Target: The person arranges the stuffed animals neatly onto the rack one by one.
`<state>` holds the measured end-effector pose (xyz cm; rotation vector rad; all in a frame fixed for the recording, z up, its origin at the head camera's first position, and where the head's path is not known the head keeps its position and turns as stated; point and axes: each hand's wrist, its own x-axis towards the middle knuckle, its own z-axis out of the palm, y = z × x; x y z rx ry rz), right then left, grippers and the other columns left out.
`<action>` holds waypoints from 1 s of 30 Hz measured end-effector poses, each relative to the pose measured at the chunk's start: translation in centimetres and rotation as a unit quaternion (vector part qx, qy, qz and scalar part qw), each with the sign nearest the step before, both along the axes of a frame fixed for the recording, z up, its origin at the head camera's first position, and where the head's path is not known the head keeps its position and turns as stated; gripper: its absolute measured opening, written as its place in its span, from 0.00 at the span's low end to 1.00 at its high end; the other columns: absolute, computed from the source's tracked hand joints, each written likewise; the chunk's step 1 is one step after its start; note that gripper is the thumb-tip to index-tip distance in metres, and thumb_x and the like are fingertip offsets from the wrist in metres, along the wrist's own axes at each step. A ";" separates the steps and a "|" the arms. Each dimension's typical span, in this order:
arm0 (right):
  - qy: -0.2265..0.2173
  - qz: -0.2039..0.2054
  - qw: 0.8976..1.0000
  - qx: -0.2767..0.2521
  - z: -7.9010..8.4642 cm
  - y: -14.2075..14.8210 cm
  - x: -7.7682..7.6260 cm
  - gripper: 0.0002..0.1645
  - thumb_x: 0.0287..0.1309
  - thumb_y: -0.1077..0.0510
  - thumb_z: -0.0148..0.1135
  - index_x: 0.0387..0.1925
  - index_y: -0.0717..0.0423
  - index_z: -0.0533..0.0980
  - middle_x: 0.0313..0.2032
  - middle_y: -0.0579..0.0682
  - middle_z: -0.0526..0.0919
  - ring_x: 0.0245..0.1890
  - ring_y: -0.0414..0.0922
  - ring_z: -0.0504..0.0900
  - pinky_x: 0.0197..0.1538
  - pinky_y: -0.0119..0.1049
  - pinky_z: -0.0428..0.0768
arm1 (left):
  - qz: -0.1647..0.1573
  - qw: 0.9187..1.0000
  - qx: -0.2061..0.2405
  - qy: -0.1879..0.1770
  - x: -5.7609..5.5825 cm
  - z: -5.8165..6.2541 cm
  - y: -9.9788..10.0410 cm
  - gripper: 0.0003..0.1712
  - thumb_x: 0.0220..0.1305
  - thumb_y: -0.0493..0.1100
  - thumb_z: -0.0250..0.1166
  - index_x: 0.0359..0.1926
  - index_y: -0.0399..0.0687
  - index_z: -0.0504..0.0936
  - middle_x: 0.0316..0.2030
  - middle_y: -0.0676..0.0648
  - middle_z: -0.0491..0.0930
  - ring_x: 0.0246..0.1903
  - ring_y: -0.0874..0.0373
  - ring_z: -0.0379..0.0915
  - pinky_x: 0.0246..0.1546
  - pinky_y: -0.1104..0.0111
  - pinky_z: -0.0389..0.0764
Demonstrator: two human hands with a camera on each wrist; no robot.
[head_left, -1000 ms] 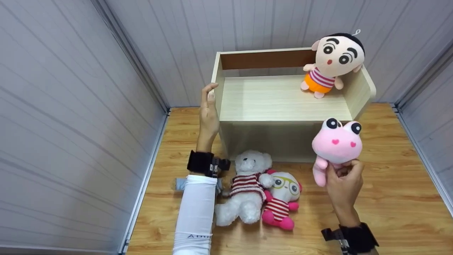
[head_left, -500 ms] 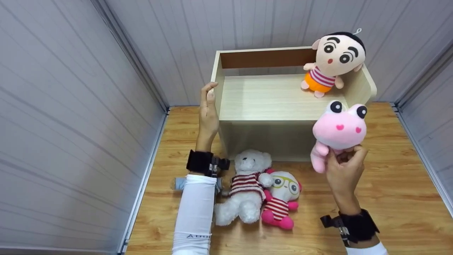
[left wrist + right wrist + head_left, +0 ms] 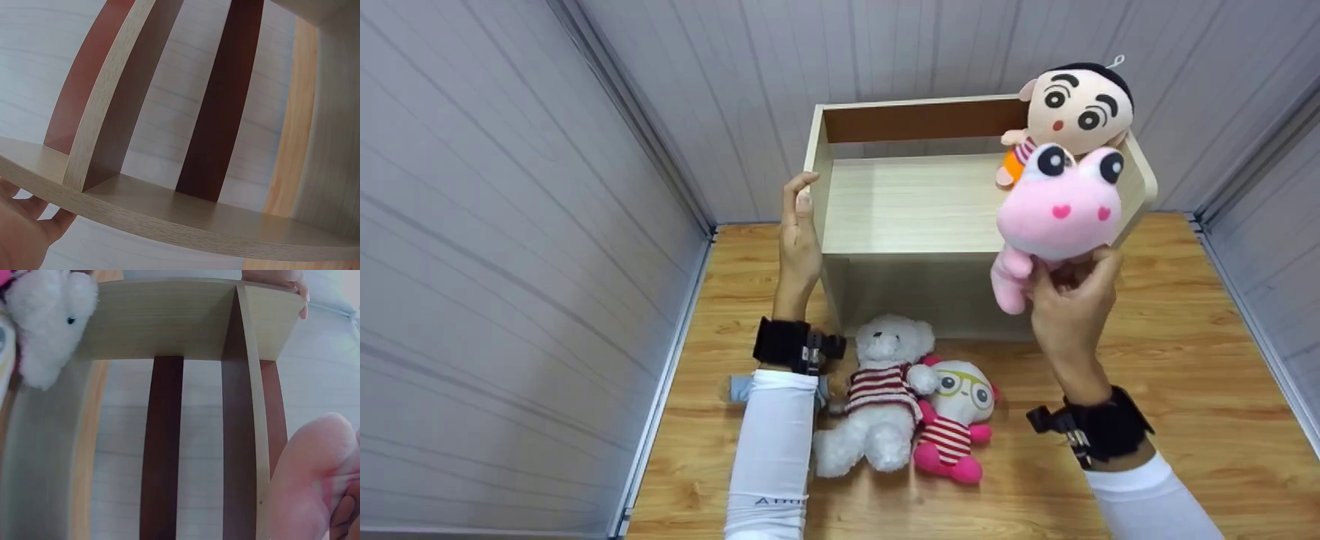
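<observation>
My right hand pinches the pink frog plush from below, fingers curled round its body, w/ the head up. It hangs in the air over the front right corner of the wooden shelf unit, just in front of the big-headed boy doll, which sits at the back right corner of the top board. My left hand lies flat vs the unit's left side panel, fingers straight, tips at the top edge.

Doing it well, I'd say: keep the left palm pressing so the unit doesn't slide; hold the frog low on its body so the heavy head doesn't flop; keep it clear of the boy doll, since a nudge could knock that one off the right edge. The top board's middle and left are bare, so there's room beside the doll. Soft plush, so a light pinch is enough.

Surface: wood-grain floor, unit standing toward the back edge. At the unit's front foot lie a white bear in a striped top and a pink-and-white plush w/ glasses, touching each other. A small blue-grey item peeks out by my left sleeve; can't tell what. Grey ribbed wall panels close in left, back and right.
</observation>
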<state>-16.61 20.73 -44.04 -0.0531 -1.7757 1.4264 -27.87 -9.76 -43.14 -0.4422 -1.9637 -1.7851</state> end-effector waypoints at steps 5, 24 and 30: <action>0.001 0.015 1.000 -0.005 1.1 -0.7 -2.0 0.21 0.58 0.62 0.72 0.46 0.60 0.68 0.29 0.42 0.75 0.25 0.39 0.73 0.29 0.29 0.71 | 0.012 1.000 -0.001 0.008 -0.2 -0.1 -0.2 0.20 0.83 0.40 0.38 0.66 0.45 0.68 0.70 0.43 0.68 0.75 0.54 0.57 0.75 0.61 0.56; -0.043 0.000 0.999 -0.006 2.1 -1.7 -8.0 0.24 0.60 0.55 0.73 0.48 0.56 0.67 0.32 0.45 0.75 0.28 0.38 0.78 0.34 0.26 0.76 | -0.002 1.000 -0.002 0.010 -0.4 -0.1 0.5 0.21 0.82 0.39 0.37 0.68 0.46 0.67 0.72 0.43 0.65 0.77 0.54 0.54 0.77 0.59 0.53; -0.054 -0.008 0.998 0.033 1.6 -1.6 -9.7 0.18 0.63 0.61 0.68 0.43 0.62 0.66 0.32 0.44 0.75 0.30 0.36 0.76 0.37 0.27 0.74 | -0.002 1.000 0.000 0.012 -0.3 -0.1 0.8 0.21 0.83 0.45 0.38 0.68 0.47 0.68 0.71 0.43 0.66 0.77 0.54 0.55 0.77 0.58 0.54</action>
